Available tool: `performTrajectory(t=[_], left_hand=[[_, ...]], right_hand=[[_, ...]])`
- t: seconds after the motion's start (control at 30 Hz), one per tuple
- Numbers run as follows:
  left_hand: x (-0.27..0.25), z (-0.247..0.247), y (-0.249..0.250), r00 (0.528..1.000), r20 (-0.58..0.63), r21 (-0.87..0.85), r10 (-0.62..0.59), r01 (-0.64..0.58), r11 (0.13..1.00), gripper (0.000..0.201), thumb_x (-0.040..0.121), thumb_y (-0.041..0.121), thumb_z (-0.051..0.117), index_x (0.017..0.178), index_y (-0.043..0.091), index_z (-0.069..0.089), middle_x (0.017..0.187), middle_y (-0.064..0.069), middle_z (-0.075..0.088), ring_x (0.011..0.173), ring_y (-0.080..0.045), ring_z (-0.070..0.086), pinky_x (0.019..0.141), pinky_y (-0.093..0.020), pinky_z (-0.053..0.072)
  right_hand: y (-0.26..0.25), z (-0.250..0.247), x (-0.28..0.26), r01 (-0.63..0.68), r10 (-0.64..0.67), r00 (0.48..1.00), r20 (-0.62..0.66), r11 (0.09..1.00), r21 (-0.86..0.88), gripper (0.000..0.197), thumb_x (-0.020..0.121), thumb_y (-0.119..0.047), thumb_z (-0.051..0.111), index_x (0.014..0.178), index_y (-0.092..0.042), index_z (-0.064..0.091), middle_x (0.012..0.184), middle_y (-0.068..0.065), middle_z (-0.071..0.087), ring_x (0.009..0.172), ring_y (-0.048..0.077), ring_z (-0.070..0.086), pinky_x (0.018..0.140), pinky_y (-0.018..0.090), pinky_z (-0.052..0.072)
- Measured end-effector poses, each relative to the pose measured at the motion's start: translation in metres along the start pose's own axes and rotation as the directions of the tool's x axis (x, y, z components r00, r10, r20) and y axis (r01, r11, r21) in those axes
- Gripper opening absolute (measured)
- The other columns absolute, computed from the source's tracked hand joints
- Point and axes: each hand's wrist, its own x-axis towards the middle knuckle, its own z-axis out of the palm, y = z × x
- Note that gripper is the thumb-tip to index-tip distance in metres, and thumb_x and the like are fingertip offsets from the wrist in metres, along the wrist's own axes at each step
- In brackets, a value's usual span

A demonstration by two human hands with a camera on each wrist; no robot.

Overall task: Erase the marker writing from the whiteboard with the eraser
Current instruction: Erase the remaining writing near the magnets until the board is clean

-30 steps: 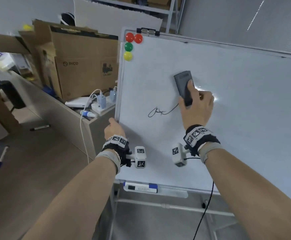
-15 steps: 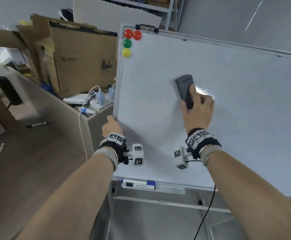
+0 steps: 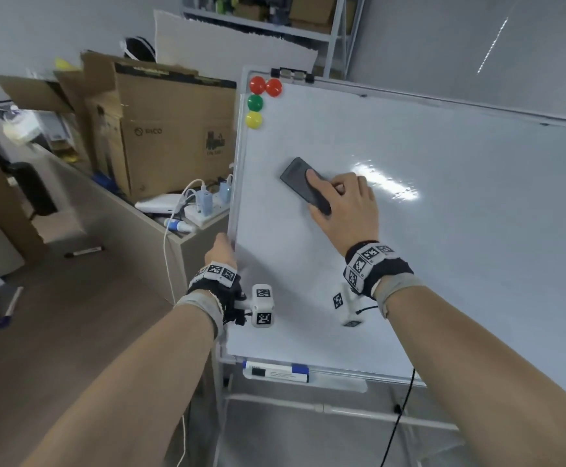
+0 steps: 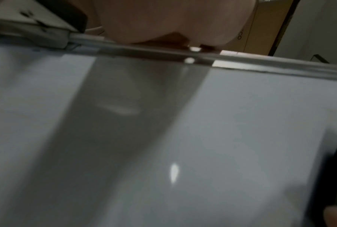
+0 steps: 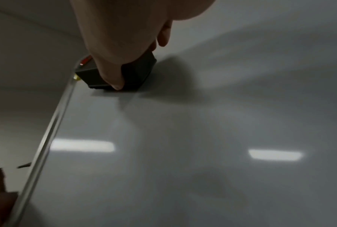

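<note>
The whiteboard point(image 3: 443, 264) stands tilted on its stand, and its surface shows no marker writing in any view. My right hand point(image 3: 342, 203) grips the dark grey eraser point(image 3: 300, 182) and presses it flat against the board's upper left area. In the right wrist view my thumb lies across the eraser point(image 5: 136, 73) on the board point(image 5: 183, 153). My left hand point(image 3: 222, 251) holds the board's left frame edge at mid height. The left wrist view shows the left hand point(image 4: 173, 20) on the frame point(image 4: 280, 66) above the board point(image 4: 241, 122).
Red, green and yellow magnets point(image 3: 256, 102) sit in the board's top left corner. A blue-capped marker point(image 3: 275, 370) lies in the tray below. A counter point(image 3: 160, 230) with cardboard boxes point(image 3: 160, 129), a power strip and cables stands to the left. Markers point(image 3: 2, 308) lie on the floor.
The black scribble seen a second ago is gone. My right hand has swept the eraser left across the board and turned it more slanted. The left hand stays on the frame.
</note>
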Motion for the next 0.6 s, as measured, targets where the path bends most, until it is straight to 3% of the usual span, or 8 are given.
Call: performTrajectory(t=[0.1, 0.23, 0.27, 0.33, 0.37, 0.43, 0.5, 0.6], left_hand=[[0.005, -0.015, 0.005, 0.998, 0.051, 0.01, 0.023, -0.024, 1.0, 0.046, 0.1, 0.035, 0.03, 0.115, 0.001, 0.058, 0.123, -0.021, 0.057, 0.111, -0.035, 0.054, 0.1, -0.038, 0.04], [0.017, -0.022, -0.003, 0.996, 0.086, -0.036, 0.025, -0.022, 0.999, 0.038, 0.093, 0.039, 0.037, 0.086, 0.009, 0.058, 0.107, -0.017, 0.06, 0.092, -0.028, 0.053, 0.087, -0.037, 0.042], [0.018, -0.022, -0.006, 0.994, 0.102, -0.033, 0.042, -0.039, 0.999, 0.04, 0.09, 0.042, 0.038, 0.088, 0.009, 0.061, 0.11, -0.02, 0.062, 0.092, -0.029, 0.054, 0.091, -0.039, 0.044], [0.03, -0.016, -0.015, 0.984, 0.137, 0.018, 0.116, -0.12, 0.993, 0.062, 0.077, 0.046, 0.037, 0.114, 0.002, 0.062, 0.126, -0.029, 0.06, 0.102, -0.035, 0.057, 0.105, -0.049, 0.045], [0.037, -0.012, -0.02, 0.976, 0.154, 0.039, 0.151, -0.159, 0.987, 0.074, 0.072, 0.045, 0.036, 0.126, 0.0, 0.056, 0.132, -0.03, 0.056, 0.112, -0.041, 0.057, 0.108, -0.053, 0.043], [0.034, -0.011, -0.021, 0.969, 0.183, 0.058, 0.165, -0.178, 0.982, 0.081, 0.07, 0.045, 0.034, 0.136, 0.001, 0.05, 0.137, -0.029, 0.054, 0.125, -0.044, 0.054, 0.11, -0.053, 0.041], [0.013, -0.015, -0.012, 0.978, 0.151, 0.018, 0.141, -0.145, 0.989, 0.071, 0.083, 0.047, 0.035, 0.139, 0.006, 0.05, 0.14, -0.023, 0.054, 0.126, -0.039, 0.054, 0.112, -0.046, 0.04], [0.009, -0.015, -0.013, 0.994, 0.064, -0.049, 0.091, -0.088, 0.995, 0.048, 0.104, 0.034, 0.031, 0.143, 0.011, 0.049, 0.145, -0.017, 0.051, 0.131, -0.032, 0.05, 0.108, -0.034, 0.036]], right_hand=[[-0.033, 0.005, 0.034, 0.02, -0.02, 1.0, -0.002, 0.999, 0.028, 0.057, 0.084, -0.038, 0.068, 0.139, -0.036, 0.054, 0.107, 0.005, 0.053, 0.094, 0.028, 0.049, 0.081, 0.04, 0.045], [-0.061, 0.022, 0.034, 0.099, -0.1, 0.995, 0.001, 0.992, 0.082, 0.056, 0.081, -0.035, 0.071, 0.135, -0.034, 0.058, 0.103, 0.006, 0.052, 0.09, 0.028, 0.048, 0.076, 0.039, 0.043], [-0.065, 0.028, 0.025, 0.167, -0.17, 0.985, 0.021, 0.981, 0.101, 0.056, 0.08, -0.036, 0.073, 0.134, -0.034, 0.059, 0.101, 0.006, 0.052, 0.088, 0.028, 0.048, 0.075, 0.039, 0.043], [-0.068, 0.038, 0.006, 0.278, -0.29, 0.954, 0.075, 0.951, 0.138, 0.053, 0.081, -0.04, 0.075, 0.132, -0.035, 0.061, 0.098, 0.004, 0.052, 0.086, 0.027, 0.049, 0.074, 0.039, 0.042], [-0.068, 0.04, 0.0, 0.297, -0.311, 0.946, 0.089, 0.944, 0.143, 0.052, 0.082, -0.042, 0.075, 0.132, -0.036, 0.061, 0.097, 0.003, 0.052, 0.086, 0.026, 0.049, 0.074, 0.039, 0.04], [-0.062, 0.038, 0.001, 0.307, -0.316, 0.945, 0.079, 0.946, 0.105, 0.052, 0.083, -0.043, 0.074, 0.133, -0.038, 0.06, 0.097, 0.002, 0.054, 0.086, 0.026, 0.05, 0.074, 0.038, 0.038], [-0.049, 0.029, 0.011, 0.242, -0.244, 0.968, 0.05, 0.969, 0.049, 0.055, 0.083, -0.039, 0.074, 0.136, -0.037, 0.058, 0.102, 0.004, 0.056, 0.089, 0.027, 0.05, 0.077, 0.038, 0.04], [-0.027, 0.016, 0.021, -0.042, 0.045, 0.997, -0.056, 0.998, 0.051, 0.056, 0.085, -0.038, 0.067, 0.14, -0.039, 0.053, 0.11, 0.007, 0.055, 0.095, 0.028, 0.05, 0.083, 0.041, 0.043]])
